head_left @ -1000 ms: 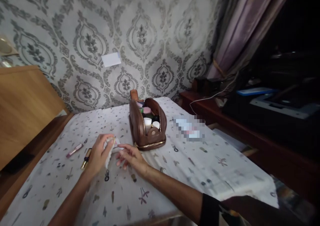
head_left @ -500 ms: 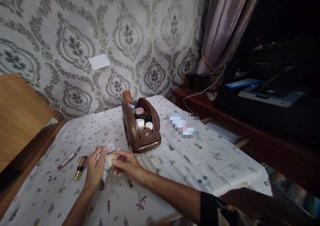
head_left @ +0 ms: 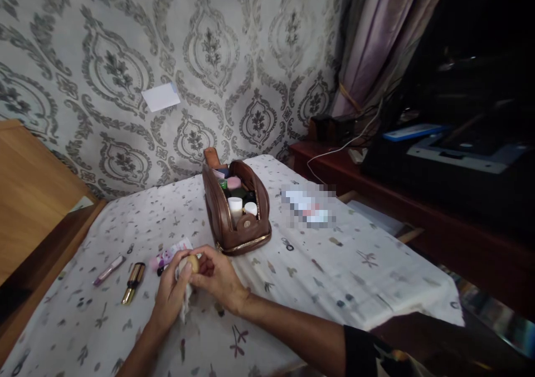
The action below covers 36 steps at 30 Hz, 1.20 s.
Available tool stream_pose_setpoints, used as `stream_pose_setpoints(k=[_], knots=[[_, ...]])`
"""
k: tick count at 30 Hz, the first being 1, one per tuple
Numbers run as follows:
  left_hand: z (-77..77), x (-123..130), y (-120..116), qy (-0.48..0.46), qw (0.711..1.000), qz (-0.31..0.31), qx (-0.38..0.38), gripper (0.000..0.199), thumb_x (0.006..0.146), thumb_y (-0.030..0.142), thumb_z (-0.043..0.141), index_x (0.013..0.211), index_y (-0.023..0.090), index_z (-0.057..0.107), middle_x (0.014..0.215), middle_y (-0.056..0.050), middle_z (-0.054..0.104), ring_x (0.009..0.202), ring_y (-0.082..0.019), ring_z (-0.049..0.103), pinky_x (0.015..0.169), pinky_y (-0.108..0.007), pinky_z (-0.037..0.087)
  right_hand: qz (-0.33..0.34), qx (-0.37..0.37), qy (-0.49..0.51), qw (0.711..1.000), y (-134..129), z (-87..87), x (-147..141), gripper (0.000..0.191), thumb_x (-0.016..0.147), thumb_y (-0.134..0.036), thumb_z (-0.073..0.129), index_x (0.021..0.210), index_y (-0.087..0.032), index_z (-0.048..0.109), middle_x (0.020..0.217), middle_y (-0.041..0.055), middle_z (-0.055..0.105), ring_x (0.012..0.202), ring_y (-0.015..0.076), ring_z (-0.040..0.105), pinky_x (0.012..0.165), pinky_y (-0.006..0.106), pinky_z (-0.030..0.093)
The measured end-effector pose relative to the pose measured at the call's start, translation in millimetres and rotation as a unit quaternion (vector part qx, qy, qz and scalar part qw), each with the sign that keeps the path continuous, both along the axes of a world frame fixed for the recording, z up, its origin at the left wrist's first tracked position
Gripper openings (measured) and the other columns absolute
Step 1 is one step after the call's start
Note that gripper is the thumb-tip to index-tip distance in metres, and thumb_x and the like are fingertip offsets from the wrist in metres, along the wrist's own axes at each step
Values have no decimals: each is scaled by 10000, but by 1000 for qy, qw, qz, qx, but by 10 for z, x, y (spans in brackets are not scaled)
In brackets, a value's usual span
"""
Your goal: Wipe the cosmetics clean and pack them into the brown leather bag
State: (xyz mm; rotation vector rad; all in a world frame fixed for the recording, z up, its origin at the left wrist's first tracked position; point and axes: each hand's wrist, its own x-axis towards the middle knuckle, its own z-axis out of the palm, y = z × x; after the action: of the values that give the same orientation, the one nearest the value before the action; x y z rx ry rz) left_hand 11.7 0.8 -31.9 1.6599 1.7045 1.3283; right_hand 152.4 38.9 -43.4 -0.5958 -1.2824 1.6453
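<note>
Wood (head_left: 37, 182) is seen along the left edge, slanted beside a white, printed tablecloth (head_left: 334, 277) that is spread across the middle and lower part of the frame. At lower left a pink tube (head_left: 108, 271) is laid on the cloth, and just right of it a black-and-gold stick (head_left: 134, 282) is laid nearly parallel. Further right, a white card (head_left: 161, 97) is set against the patterned wall (head_left: 259, 48) at upper left of centre. Below it, a pink-and-purple packet (head_left: 167, 257) is partly hidden by the left hand (head_left: 171, 288), whose fingers are bent closely around a crumpled white tissue (head_left: 185, 307), held left of bottom centre. Between the two hands, above the tablecloth, a small tan round (head_left: 193, 263) is shown. It is met from the right by the right hand (head_left: 219, 279); the fingers there are curled, with only a small gap left to the thumb, and whether the round is gripped by them cannot be told. At centre a brown bag (head_left: 238, 238) is stood unzipped, with white caps (head_left: 235, 203) and a pink lid (head_left: 234, 182) shown inside. Right of it a blurred-out item (head_left: 307, 206) is laid. At upper right a mauve curtain (head_left: 368, 43) is gathered by a tie.
</note>
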Motion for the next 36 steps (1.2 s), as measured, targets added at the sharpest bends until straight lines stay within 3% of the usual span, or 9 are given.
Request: stream_pose_setpoints(k=[4,9,11,13,16,20,27,32,36], knots=[[66,28,-18,19,999,-32,-3,412,937,525,459,976,183,686,939,-72,735,894,-226,687,809,-327,566,-41,81,-99,991,-77,129,119,350,700,-174,795,1028,-219,680,715,-68,563,647,96,485,603,209,400],[529,153,73,93,994,-8,55,433,961,516,413,1004,178,680,818,-40,705,713,-178,653,640,-271,534,-72,182,-132,972,-92,454,489,333,739,-281,827,1035,-224,685,780,-48,595,662,100,506,637,222,432],[764,271,179,137,988,2,74,340,954,457,481,1013,190,683,775,-11,681,637,-145,608,599,-245,501,-84,183,-114,973,-52,582,690,346,759,-343,818,1058,-235,682,796,-35,608,672,111,526,630,230,447],[950,428,293,174,977,-30,121,289,960,396,487,988,195,694,817,-20,689,733,-155,634,712,-262,523,-89,160,-101,978,1,669,863,329,774,-380,804,1046,-243,681,806,-23,617,693,123,549,629,240,455],[1064,669,381,192,959,-89,187,250,983,300,454,1002,204,684,861,-29,686,797,-159,644,746,-269,526,-79,111,-67,988,59,687,998,359,753,-404,812,1038,-244,663,809,-22,612,690,126,561,619,249,455],[962,828,287,244,921,-135,271,244,964,174,455,1125,202,637,1015,-75,670,964,-187,638,834,-306,530,-64,66,-52,994,43,553,957,352,724,-327,822,1007,-225,639,748,-49,566,650,105,507,597,232,425],[670,692,104,321,875,-177,315,330,890,79,493,1185,157,618,1060,-116,691,1005,-205,638,880,-342,558,51,-28,11,998,11,298,804,365,698,-374,825,925,-210,592,815,-39,570,739,112,520,675,229,453],[431,649,54,337,846,-237,338,339,923,130,478,1240,111,596,1110,-137,728,1212,-242,618,962,-372,579,24,58,-29,998,35,120,792,368,653,-312,826,872,-218,546,778,-48,557,725,128,522,644,226,460],[248,628,43,357,835,-232,349,347,942,173,490,1271,121,585,1077,-111,742,1202,-240,636,976,-361,581,-33,123,-127,984,52,12,771,142,719,-191,645,850,-211,593,762,-21,610,715,148,552,661,250,471]])
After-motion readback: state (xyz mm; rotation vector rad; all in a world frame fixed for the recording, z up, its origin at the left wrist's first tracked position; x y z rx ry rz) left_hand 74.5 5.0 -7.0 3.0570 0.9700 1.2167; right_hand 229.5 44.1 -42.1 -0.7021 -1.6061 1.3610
